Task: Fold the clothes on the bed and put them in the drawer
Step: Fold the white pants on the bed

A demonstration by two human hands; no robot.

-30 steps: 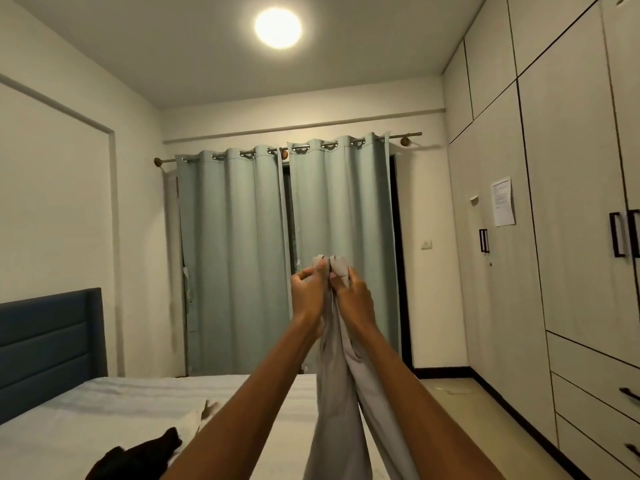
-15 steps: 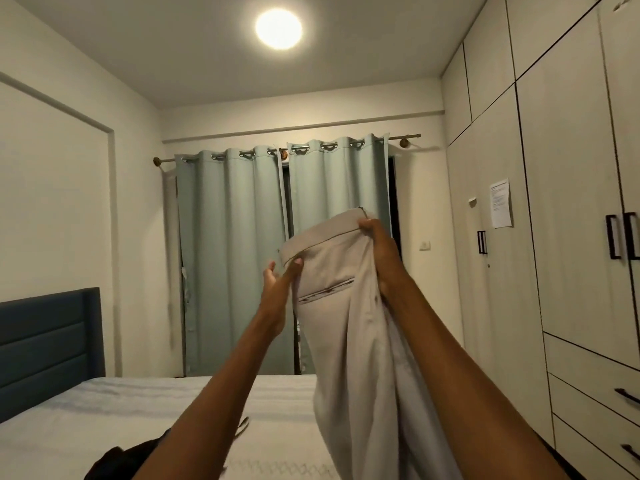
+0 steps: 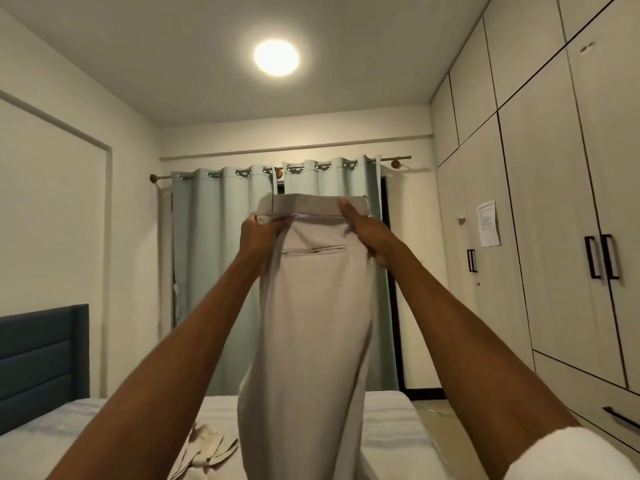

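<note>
Both arms raised, holding beige trousers [image 3: 311, 306] up in the air in front of the curtain [image 3: 221, 271], waistband on top, legs hanging down over the bed [image 3: 104, 420]. Left hand [image 3: 263, 233] grips the left end of the waistband, fingers curled round the fabric, thumb on the front. Right hand [image 3: 367, 230] grips the right end, thumb up on the waistband, fingers wrapped behind the cloth. Back welt pocket faces the camera, between the two hands. Another pale garment [image 3: 204, 452] lies crumpled on the bed, left of the hanging trousers. Wardrobe drawer [image 3: 588, 396] right of the trousers, closed.
</note>
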